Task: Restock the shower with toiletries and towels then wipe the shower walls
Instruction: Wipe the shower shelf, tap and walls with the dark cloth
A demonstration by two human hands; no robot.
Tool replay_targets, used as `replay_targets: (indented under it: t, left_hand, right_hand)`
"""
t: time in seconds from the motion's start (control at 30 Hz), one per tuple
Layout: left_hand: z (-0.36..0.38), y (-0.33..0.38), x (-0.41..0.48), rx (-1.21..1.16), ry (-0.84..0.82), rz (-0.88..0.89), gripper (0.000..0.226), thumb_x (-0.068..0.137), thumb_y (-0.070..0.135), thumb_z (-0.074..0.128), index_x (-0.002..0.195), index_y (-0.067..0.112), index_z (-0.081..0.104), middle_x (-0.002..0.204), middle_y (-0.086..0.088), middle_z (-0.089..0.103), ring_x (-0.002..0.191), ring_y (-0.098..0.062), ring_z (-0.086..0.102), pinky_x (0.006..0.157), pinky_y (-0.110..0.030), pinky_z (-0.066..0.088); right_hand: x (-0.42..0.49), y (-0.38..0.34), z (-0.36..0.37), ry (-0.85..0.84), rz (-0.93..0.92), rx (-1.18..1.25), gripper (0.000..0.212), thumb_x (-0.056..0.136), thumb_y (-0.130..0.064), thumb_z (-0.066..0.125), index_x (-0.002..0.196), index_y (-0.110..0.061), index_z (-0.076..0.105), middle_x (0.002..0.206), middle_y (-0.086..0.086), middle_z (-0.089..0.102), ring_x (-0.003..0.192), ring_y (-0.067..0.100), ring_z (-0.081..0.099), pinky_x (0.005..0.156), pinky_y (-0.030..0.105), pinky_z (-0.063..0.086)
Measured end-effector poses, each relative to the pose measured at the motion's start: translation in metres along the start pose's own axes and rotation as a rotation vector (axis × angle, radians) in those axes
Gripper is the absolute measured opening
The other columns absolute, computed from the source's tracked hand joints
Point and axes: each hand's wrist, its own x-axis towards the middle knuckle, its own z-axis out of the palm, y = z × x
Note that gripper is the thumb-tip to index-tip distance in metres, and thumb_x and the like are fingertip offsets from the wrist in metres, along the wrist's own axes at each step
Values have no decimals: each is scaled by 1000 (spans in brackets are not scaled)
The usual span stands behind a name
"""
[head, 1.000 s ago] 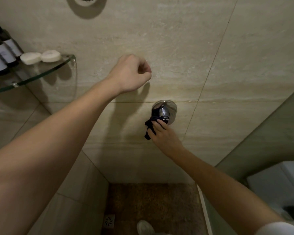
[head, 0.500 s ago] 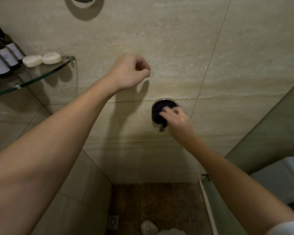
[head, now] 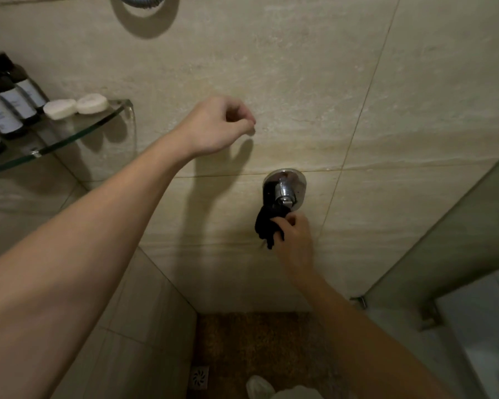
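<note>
Hanging just below the valve (head: 284, 191), a cloth (head: 267, 226) is pressed against the wall (head: 357, 96) — the right hand (head: 296, 240) has its grip clamped on it. The left hand (head: 213, 125) is held up by the wall, grip curled together — nothing is held.

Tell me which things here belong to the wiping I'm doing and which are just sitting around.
In use: dark cloth, right hand gripping it, shower valve, tiled wall.
Sitting idle: bottles, soap bars, glass shelf, floor drain, left hand holding nothing.
</note>
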Motion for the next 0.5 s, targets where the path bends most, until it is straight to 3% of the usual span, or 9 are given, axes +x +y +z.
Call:
replay_targets:
  t: [0.07, 0.17, 0.23, 0.33, 0.43, 0.5]
  left_hand:
    - [-3, -1, -1, 16, -13, 0, 18, 93, 20, 65, 104, 12, 76, 103, -4, 75, 100, -19, 68, 94, -36, 53]
    - [-4, -6, -4, 18, 2, -7, 17, 91, 22, 66, 102, 13, 76, 101, -2, 76, 99, -18, 69, 95, -39, 52]
    - [-7, -7, -7, 44, -15, -12, 17, 92, 22, 66, 104, 14, 76, 100, 0, 76, 98, -17, 68, 94, -36, 53]
    - [-23, -6, -17, 136, -69, 4, 18, 94, 25, 64, 108, 17, 73, 100, 5, 73, 98, -13, 67, 93, -32, 53]
    - [-51, 8, -28, 278, -136, 24, 21, 95, 27, 64, 112, 18, 72, 105, 1, 72, 99, -15, 67, 91, -32, 53]
    - [-74, 22, -37, 370, -142, 46, 20, 95, 27, 63, 111, 19, 73, 102, 1, 73, 95, -17, 68, 86, -29, 53]
  right_hand:
    - [4, -2, 9, -72, 43, 7, 35, 93, -8, 63, 128, -8, 65, 120, 12, 53, 105, 23, 53, 88, 33, 52]
    - [1, -1, 26, -138, 290, 120, 34, 97, -12, 59, 131, -13, 64, 126, 8, 52, 105, 18, 53, 91, 30, 51]
    - [-2, -11, 32, -155, 499, 317, 34, 95, -11, 63, 128, -13, 66, 126, 9, 62, 100, 16, 61, 86, 30, 56]
    - [5, -51, 30, -83, 698, 739, 33, 93, -2, 64, 126, -3, 64, 117, 9, 69, 96, 14, 64, 75, 17, 55]
    - [38, -109, 17, 176, 582, 879, 31, 89, 0, 65, 118, -7, 68, 102, 4, 67, 87, 8, 63, 82, 23, 58]
    - [72, -144, 0, 388, 279, 773, 29, 86, -1, 66, 114, -9, 71, 105, 10, 64, 89, 9, 59, 87, 20, 52]
